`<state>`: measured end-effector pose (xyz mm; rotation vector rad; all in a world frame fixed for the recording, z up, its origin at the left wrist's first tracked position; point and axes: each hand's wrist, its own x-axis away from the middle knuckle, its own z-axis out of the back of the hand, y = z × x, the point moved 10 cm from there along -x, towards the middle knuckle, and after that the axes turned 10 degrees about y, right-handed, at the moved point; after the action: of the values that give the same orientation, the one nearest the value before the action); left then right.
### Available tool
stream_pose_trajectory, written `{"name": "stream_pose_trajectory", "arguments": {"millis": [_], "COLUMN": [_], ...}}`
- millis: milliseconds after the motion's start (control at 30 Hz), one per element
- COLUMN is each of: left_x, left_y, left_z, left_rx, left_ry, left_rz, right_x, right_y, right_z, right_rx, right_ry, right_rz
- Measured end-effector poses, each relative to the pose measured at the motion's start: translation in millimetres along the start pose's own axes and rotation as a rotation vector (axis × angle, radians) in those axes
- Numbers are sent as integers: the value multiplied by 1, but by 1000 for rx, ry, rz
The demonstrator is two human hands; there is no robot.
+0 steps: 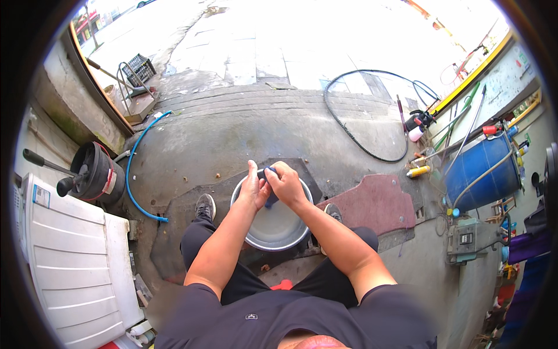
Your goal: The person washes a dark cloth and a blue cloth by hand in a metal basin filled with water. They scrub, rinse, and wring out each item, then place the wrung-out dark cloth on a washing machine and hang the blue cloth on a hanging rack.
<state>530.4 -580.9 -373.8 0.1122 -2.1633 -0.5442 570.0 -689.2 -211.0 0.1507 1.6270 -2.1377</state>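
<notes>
A round metal basin [255, 242] of cloudy water stands on the floor between my feet. Above its far side, my right hand [284, 183] grips a dark blue cloth [270, 201], part of which hangs down over the water. My left hand [254, 186] is close beside it, palm turned inward and thumb and fingers apart, against the cloth's left side. Whether the left fingers also hold some of the cloth cannot be told, as the hands partly hide it.
A reddish floor mat [370, 205] lies right of the basin. A blue hose [130, 174] and black bucket [93, 170] are at left, above a white ribbed panel [72, 261]. A black hose [344, 126] loops ahead; a blue barrel [484, 170] stands at right.
</notes>
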Motion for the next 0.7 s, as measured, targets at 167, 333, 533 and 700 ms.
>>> {"name": "stream_pose_trajectory", "arguments": {"millis": [167,333,533,700], "left_x": [-33,-11,22,26], "left_y": [-25,-50,-8,-24], "left_z": [10,-14,3,14], "left_rx": [-342,-255,-392,-377], "left_ry": [-126,-377,93,138], "left_rz": [147,264,-32,99], "right_x": [36,28,-2,8], "right_y": [-69,-66,-18,-32], "right_z": [-18,-3,29,27], "right_rx": [-104,74,187,120], "right_ry": [-134,-20,92,68], "right_rz": [336,324,120,169]}}
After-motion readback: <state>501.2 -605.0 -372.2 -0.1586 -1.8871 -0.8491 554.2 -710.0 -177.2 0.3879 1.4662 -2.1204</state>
